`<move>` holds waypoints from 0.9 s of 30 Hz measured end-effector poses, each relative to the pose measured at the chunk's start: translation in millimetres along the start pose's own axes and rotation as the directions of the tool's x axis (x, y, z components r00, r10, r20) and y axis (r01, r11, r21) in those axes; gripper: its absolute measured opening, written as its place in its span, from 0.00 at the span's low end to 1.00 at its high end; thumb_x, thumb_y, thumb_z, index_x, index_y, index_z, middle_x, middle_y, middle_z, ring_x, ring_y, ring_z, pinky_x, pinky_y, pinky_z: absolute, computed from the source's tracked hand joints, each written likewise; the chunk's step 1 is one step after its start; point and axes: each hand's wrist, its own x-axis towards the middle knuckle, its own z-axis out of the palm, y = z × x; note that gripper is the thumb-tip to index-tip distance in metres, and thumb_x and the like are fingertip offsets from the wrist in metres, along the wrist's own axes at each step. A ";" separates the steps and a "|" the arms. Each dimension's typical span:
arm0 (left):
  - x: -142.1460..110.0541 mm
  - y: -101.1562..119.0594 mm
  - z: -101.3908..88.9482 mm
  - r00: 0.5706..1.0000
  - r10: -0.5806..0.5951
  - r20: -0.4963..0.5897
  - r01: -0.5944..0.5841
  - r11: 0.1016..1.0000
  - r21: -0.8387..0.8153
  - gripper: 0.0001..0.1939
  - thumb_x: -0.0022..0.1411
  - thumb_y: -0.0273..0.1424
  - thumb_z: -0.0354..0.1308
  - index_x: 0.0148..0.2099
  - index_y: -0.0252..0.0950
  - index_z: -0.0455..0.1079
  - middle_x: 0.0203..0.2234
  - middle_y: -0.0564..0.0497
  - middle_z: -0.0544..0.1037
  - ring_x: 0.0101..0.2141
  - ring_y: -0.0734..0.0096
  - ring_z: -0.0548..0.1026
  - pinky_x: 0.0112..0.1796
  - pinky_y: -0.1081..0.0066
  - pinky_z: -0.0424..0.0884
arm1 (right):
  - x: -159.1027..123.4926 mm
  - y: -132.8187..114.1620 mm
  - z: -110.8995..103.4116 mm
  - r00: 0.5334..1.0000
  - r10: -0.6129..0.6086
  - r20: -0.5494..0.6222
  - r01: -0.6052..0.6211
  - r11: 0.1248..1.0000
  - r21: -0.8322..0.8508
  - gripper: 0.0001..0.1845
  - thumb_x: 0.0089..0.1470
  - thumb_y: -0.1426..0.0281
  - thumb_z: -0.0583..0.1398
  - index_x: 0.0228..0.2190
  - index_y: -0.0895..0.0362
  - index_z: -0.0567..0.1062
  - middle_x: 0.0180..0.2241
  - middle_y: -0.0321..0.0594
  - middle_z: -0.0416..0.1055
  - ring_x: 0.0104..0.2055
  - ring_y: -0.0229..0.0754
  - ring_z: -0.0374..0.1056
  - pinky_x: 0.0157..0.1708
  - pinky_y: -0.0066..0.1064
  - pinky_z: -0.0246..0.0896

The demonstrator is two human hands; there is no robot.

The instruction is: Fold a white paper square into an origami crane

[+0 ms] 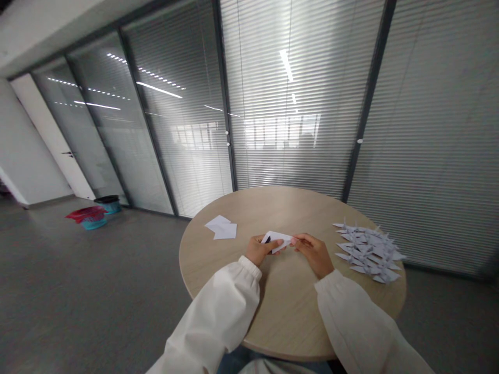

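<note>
A folded piece of white paper (276,240) is pinched between my left hand (259,249) and my right hand (310,253), held a little above the round wooden table (288,306). A dark mark or shadow shows on the paper near my left thumb. To the left lies a small stack of white paper sheets (221,227). A heap of white origami cranes (368,253) sits on the table's right side, a short way from my right hand.
Glass partition walls (296,93) with closed blinds stand behind the table. On the grey floor at the left, a red cloth lies on a teal bucket (93,221) near a dark-rimmed teal bin (108,204). A white door (50,135) stands at the far left.
</note>
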 end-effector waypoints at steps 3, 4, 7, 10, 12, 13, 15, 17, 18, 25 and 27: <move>-1.0 1.3 0.8 1.000 -0.008 0.006 0.008 1.000 -0.012 0.18 0.34 0.38 0.67 0.27 0.29 0.74 0.22 0.48 0.76 0.24 0.70 0.73 0.26 0.72 0.69 | 0.2 -0.1 -0.1 1.000 -0.016 -0.010 0.016 1.000 0.005 0.21 0.43 0.55 0.59 0.31 0.60 0.74 0.30 0.44 0.74 0.31 0.43 0.68 0.32 0.32 0.62; -1.2 1.6 0.9 1.000 -0.010 0.009 0.011 1.000 -0.016 0.18 0.34 0.38 0.67 0.27 0.29 0.74 0.22 0.48 0.76 0.24 0.70 0.73 0.26 0.72 0.70 | 0.2 -0.4 -0.1 1.000 -0.020 -0.008 0.020 1.000 0.014 0.21 0.43 0.55 0.59 0.31 0.61 0.74 0.29 0.44 0.74 0.31 0.43 0.68 0.32 0.32 0.62; -1.3 1.7 0.9 1.000 -0.014 0.016 0.015 1.000 -0.020 0.18 0.34 0.38 0.67 0.27 0.29 0.74 0.22 0.47 0.76 0.24 0.69 0.73 0.27 0.71 0.70 | -0.3 -2.0 -0.1 1.000 -0.027 -0.012 0.027 0.999 0.035 0.21 0.43 0.55 0.59 0.30 0.61 0.74 0.28 0.44 0.74 0.31 0.43 0.68 0.32 0.32 0.63; -0.9 0.8 0.4 1.000 -0.009 0.019 0.010 1.000 -0.020 0.17 0.35 0.38 0.67 0.27 0.29 0.74 0.23 0.47 0.76 0.24 0.70 0.73 0.27 0.71 0.70 | -0.7 -3.5 0.0 1.000 -0.021 -0.015 0.021 0.998 0.051 0.20 0.43 0.55 0.59 0.30 0.60 0.74 0.27 0.43 0.74 0.30 0.43 0.69 0.32 0.32 0.63; -0.5 0.0 -0.2 1.000 0.000 0.022 0.001 1.000 -0.029 0.17 0.35 0.37 0.67 0.27 0.29 0.74 0.23 0.47 0.76 0.24 0.70 0.73 0.27 0.71 0.70 | -0.7 -4.1 -0.1 1.000 -0.011 -0.017 0.012 0.998 0.068 0.20 0.43 0.56 0.59 0.30 0.60 0.74 0.26 0.43 0.74 0.30 0.43 0.69 0.32 0.31 0.63; -0.2 -0.4 -0.5 1.000 0.003 0.021 -0.002 0.999 -0.035 0.17 0.35 0.37 0.67 0.27 0.29 0.74 0.23 0.48 0.76 0.24 0.70 0.73 0.27 0.71 0.70 | -0.6 -4.3 -0.2 1.000 -0.006 -0.021 0.008 0.997 0.074 0.20 0.43 0.56 0.59 0.30 0.60 0.74 0.27 0.43 0.74 0.31 0.43 0.69 0.31 0.31 0.63; 0.3 -0.9 -1.1 1.000 0.004 0.024 -0.003 0.999 -0.044 0.17 0.35 0.37 0.66 0.27 0.29 0.74 0.23 0.47 0.76 0.24 0.70 0.73 0.27 0.71 0.70 | -0.5 -4.6 -0.4 0.999 0.001 -0.035 0.002 0.997 0.079 0.19 0.43 0.57 0.59 0.31 0.61 0.74 0.27 0.44 0.74 0.31 0.43 0.69 0.31 0.31 0.63; 0.6 -1.1 -1.3 1.000 -0.003 0.024 0.004 0.999 -0.052 0.17 0.36 0.37 0.67 0.27 0.29 0.74 0.23 0.47 0.76 0.25 0.69 0.73 0.27 0.71 0.70 | -0.4 -4.9 -0.5 0.999 0.002 -0.043 0.002 0.997 0.080 0.19 0.43 0.57 0.59 0.31 0.61 0.74 0.27 0.44 0.74 0.30 0.43 0.70 0.31 0.32 0.63; 0.7 -1.1 -1.3 1.000 -0.005 0.023 0.006 0.998 -0.058 0.17 0.36 0.37 0.67 0.27 0.29 0.73 0.23 0.47 0.76 0.25 0.69 0.73 0.28 0.71 0.70 | -0.5 -5.1 -0.6 0.999 -0.001 -0.047 0.005 0.997 0.077 0.19 0.43 0.58 0.59 0.31 0.61 0.74 0.26 0.44 0.74 0.30 0.43 0.70 0.31 0.32 0.63; 0.9 -0.7 -1.4 1.000 -0.019 -0.005 0.018 0.996 -0.084 0.17 0.35 0.36 0.67 0.27 0.29 0.73 0.23 0.48 0.76 0.25 0.69 0.73 0.28 0.71 0.71 | -1.2 -5.3 -1.1 0.998 -0.037 -0.046 0.040 0.998 0.056 0.19 0.45 0.57 0.58 0.30 0.61 0.75 0.26 0.44 0.75 0.30 0.43 0.69 0.30 0.31 0.64; 0.9 0.1 -1.7 1.000 -0.025 -0.015 0.023 0.996 -0.091 0.18 0.34 0.36 0.67 0.27 0.28 0.73 0.23 0.47 0.76 0.25 0.69 0.73 0.28 0.70 0.71 | -1.1 -5.2 -1.4 0.999 -0.033 -0.032 0.035 0.997 0.070 0.20 0.46 0.57 0.58 0.31 0.61 0.75 0.27 0.45 0.75 0.31 0.43 0.70 0.29 0.31 0.64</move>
